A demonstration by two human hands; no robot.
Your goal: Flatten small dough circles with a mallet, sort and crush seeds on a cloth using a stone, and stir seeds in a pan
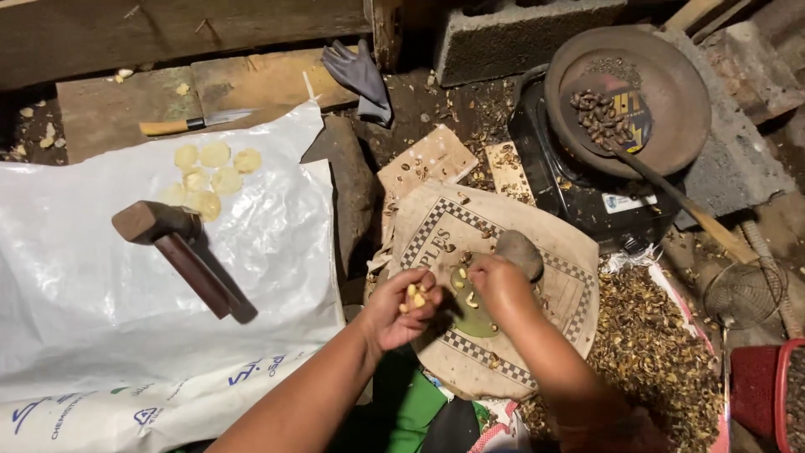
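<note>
Head view shows the left hand cupped, its grip closed loosely on a few pale yellow kernels, while the right hand pinches at small bits on the greenish disc lying on the checkered cardboard, just beside a grey stone; whether that grip holds anything I cannot tell. To do this well, I judge the left palm should stay level so nothing spills, and the right fingertips should lift only clean kernels, leaving the brown shell litter aside. Flattened pale pieces and a wooden mallet lie well apart on the white sack.
</note>
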